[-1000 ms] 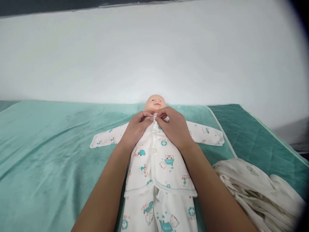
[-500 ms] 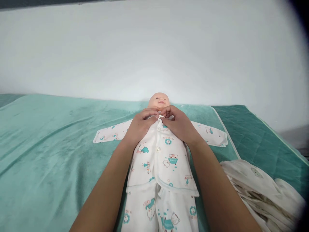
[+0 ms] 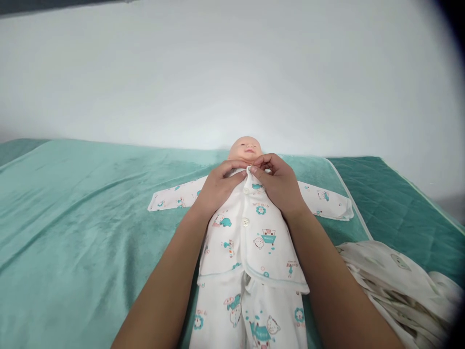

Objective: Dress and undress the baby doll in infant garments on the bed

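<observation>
A baby doll (image 3: 245,147) lies on its back, its head against the wall side. It wears a white printed button-front shirt (image 3: 232,237) and matching printed trousers (image 3: 218,315), with both sleeves spread outward. At the doll's neck, my left hand (image 3: 221,186) pinches the collar edge from the left. My right hand (image 3: 278,184) grips the collar from the right, thumb and fingertips meeting at the front opening. Whether a button sits between the fingertips is hidden. A pale button (image 3: 245,222) shows at mid-chest.
Under the doll spreads a light green blanket (image 3: 80,228), with a darker green quilted cover (image 3: 392,203) at the right. A crumpled white printed cloth (image 3: 395,281) lies to the right of my right forearm. Behind stands a white wall (image 3: 218,68).
The whole scene has shifted slightly to the right as the camera moved. My right thumb and fingertips have shifted slightly at the collar; both hands stay there.
</observation>
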Motion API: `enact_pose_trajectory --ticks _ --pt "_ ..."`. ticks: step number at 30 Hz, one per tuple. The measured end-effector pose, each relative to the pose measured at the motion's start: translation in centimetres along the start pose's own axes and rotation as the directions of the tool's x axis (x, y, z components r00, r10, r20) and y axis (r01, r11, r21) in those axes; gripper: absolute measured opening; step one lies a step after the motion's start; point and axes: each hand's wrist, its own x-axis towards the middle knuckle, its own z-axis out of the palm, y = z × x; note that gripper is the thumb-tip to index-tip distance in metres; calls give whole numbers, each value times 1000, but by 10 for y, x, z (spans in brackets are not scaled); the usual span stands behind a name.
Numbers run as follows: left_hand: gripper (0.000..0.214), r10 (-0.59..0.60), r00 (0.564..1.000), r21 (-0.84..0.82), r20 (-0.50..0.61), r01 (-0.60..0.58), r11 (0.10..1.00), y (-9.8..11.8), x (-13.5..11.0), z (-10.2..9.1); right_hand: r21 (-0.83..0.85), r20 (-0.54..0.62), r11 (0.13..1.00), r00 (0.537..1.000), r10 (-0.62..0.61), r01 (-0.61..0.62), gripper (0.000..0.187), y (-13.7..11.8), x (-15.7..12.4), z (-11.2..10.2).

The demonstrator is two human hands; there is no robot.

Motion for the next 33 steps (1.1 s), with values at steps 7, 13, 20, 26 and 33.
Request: enact_pose_trajectory --ticks 7,13,20,26,33 --pt "20 15 1000 25 5 -15 1000 -1 2 0 77 48 997 999 22 -26 13 4 0 -2" --pt "22 34 999 102 -3 -34 994 -3 2 0 85 74 996 997 26 -32 12 5 -1 -3" --pt "21 119 993 208 -23 -112 972 0 1 3 100 60 995 998 9 -15 12 9 -1 -2" --pt "17 154 987 261 -46 -137 956 -1 2 5 98 97 995 995 -8 -2 11 11 -1 -4" --pt "15 152 988 357 -22 -135 924 3 1 6 120 140 993 990 6 -23 13 13 1 -4"
